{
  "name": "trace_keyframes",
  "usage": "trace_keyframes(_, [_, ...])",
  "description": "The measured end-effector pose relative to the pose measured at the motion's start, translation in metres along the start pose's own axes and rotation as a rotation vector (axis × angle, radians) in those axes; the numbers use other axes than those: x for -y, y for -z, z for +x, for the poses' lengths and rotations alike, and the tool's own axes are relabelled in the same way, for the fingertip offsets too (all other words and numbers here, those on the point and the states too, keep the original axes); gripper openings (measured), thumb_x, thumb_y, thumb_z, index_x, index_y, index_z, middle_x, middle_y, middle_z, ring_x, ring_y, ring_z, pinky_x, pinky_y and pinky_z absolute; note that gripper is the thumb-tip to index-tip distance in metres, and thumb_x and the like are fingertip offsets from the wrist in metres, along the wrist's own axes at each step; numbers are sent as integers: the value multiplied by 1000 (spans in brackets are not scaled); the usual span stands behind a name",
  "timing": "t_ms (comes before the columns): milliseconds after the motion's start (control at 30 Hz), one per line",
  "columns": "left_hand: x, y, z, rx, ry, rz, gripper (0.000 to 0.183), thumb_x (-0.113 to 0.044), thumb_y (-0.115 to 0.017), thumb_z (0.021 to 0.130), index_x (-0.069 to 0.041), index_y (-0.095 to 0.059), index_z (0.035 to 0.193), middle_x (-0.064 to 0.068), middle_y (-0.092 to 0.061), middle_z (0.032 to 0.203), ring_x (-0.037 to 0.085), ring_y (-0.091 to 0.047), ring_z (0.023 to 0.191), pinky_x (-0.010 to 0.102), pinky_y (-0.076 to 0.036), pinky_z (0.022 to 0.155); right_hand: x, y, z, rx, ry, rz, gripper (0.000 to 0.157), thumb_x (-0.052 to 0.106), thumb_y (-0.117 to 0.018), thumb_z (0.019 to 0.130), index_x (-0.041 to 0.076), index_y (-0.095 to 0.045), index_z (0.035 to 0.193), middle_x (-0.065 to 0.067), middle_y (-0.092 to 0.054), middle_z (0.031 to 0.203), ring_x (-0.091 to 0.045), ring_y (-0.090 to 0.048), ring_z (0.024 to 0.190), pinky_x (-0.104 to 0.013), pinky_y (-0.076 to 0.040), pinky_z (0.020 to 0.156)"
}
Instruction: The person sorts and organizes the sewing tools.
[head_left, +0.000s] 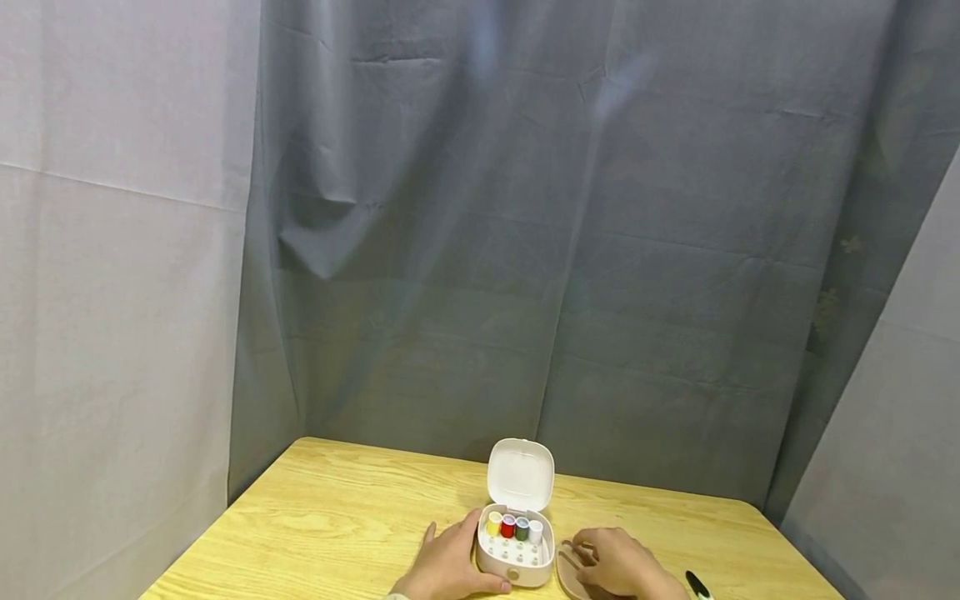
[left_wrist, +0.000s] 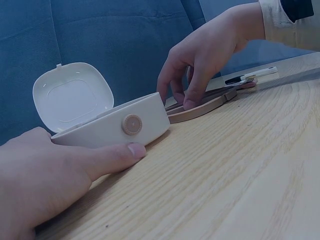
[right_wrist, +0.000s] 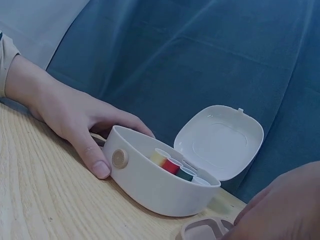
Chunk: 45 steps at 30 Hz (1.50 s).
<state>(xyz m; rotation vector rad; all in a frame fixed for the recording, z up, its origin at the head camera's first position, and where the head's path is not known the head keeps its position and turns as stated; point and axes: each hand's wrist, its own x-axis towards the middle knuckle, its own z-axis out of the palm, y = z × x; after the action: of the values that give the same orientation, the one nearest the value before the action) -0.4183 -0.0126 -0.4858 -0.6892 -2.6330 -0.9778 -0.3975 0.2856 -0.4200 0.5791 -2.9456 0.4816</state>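
A white sewing box point(head_left: 517, 572) stands on the table with its lid point(head_left: 521, 475) raised at the back. Yellow, red point(head_left: 507, 527), dark green and white thread spools sit in a row inside, behind rows of small pegs. My left hand point(head_left: 448, 562) grips the box's left side, thumb along the front near the round tan button point(left_wrist: 131, 125). To the right of the box lies a shallow tan tray point(left_wrist: 202, 109) with dividers. My right hand point(left_wrist: 210, 52) reaches down into it, fingertips bent; whether they pinch anything is hidden.
A slim black-and-white tool point(head_left: 699, 585) lies on the wooden table point(head_left: 360, 508) to the right of the tray. Grey curtain point(head_left: 450, 250) hangs behind the table, with pale cloth point(head_left: 120, 292) at the left and right sides.
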Motion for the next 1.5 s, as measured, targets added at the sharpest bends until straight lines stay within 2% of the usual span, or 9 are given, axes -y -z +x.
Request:
trace_keyframes(167, [-1,0,0,2,4,-3,116,-73,-86,63,-15,-44,154,2,-64,138,28,-57,129,80,-19,107,-8,-2,4,48,63,32,29,13,-83,86,4,-75,111,-8,-72,102,-28,-65,88,-58,-55,78])
trace_keyframes(333, [-1,1,0,9,11,-5,116,-73,-86,63,-15,-43,154,2,-63,139,29,-57,129,80,-18,108,-22,-7,8,116,88,44,24,16,-77,91,6,-77,112,-8,-68,101,-27,-62,93,-57,-53,82])
trace_keyframes(400, [-1,1,0,9,10,-3,116,-73,-86,64,-15,-43,154,3,-64,139,29,-57,129,80,-18,108,-27,-9,9,123,103,13,22,18,-74,93,9,-77,113,-6,-66,98,-24,-61,91,-54,-53,78])
trace_keyframes(633, [-1,2,0,4,4,-5,115,-72,-87,64,-15,-44,154,2,-64,138,28,-58,129,80,-19,107,-16,-6,7,76,145,25,12,10,-73,90,11,-79,100,4,-67,88,-14,-59,79,-42,-52,70])
trace_keyframes(700, [-3,4,-1,8,4,-14,114,-70,-88,64,-14,-44,154,3,-64,138,28,-58,129,80,-18,107,-14,-6,6,56,152,8,14,7,-72,89,13,-80,99,4,-70,89,-12,-61,79,-39,-53,69])
trace_keyframes(933, [-8,8,-3,17,11,-32,112,-67,-89,65,-13,-44,153,4,-64,138,29,-58,128,80,-17,108,-10,-7,6,55,102,5,18,6,-73,87,11,-80,103,-4,-73,101,-26,-68,92,-51,-57,77])
trace_keyframes(1100, [-7,8,-3,20,8,-33,112,-67,-89,65,-12,-45,153,5,-65,137,30,-58,128,81,-17,108,-6,-7,6,36,58,-13,20,10,-72,87,14,-81,103,-5,-74,102,-19,-65,88,-46,-55,70])
trace_keyframes(1333, [-5,7,-3,11,-10,-31,112,-66,-89,65,-13,-45,153,4,-65,136,28,-59,127,81,-18,107,2,-5,4,-4,-35,-24,23,11,-73,85,17,-81,105,-7,-74,112,-36,-67,104,-63,-54,68])
trace_keyframes(1500, [-3,6,-4,7,-25,-45,112,-66,-89,64,-14,-45,153,4,-65,137,27,-59,127,83,-17,106,2,-3,2,-28,-42,-47,25,11,-71,83,19,-81,104,-6,-73,111,-36,-66,105,-67,-52,66])
